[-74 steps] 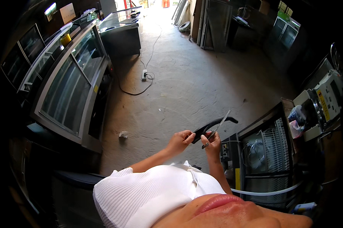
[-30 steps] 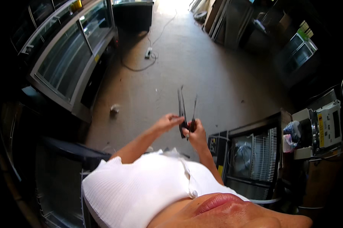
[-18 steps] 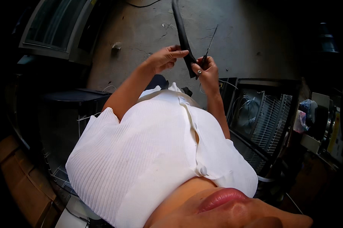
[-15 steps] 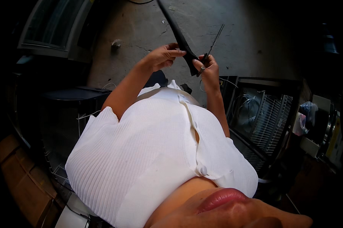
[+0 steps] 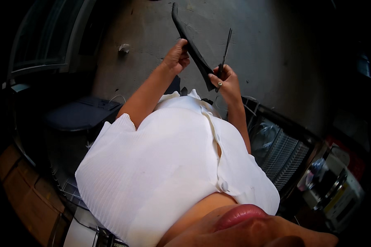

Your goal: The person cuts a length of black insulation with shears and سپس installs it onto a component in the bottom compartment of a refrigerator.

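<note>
My left hand [image 5: 176,58] is closed on a long black flexible-looking strip [image 5: 197,58], gripping it a little above its middle. The strip slants from upper left to lower right and bends at its top. My right hand [image 5: 227,84] is closed round the strip's lower end and a thin, dark metal tool [image 5: 226,46] with two long narrow points, possibly scissors, which stands up beside the strip. The tool's lower part is partly hidden by my fingers. Both hands are held out beyond my white ribbed top [image 5: 161,156].
A concrete floor [image 5: 140,37] lies below, with a crumpled scrap [image 5: 124,48]. A glass-fronted case [image 5: 43,39] is at the upper left, a dark seat-like panel [image 5: 76,115] left of me. A rack with wire shelving [image 5: 282,158], a grey machine [image 5: 339,201] and cardboard boxes [image 5: 27,197] surround me.
The view has tipped down toward my body. My left hand has moved up along the strip and closed round it. The strip, upright a second ago, now slants to the upper left.
</note>
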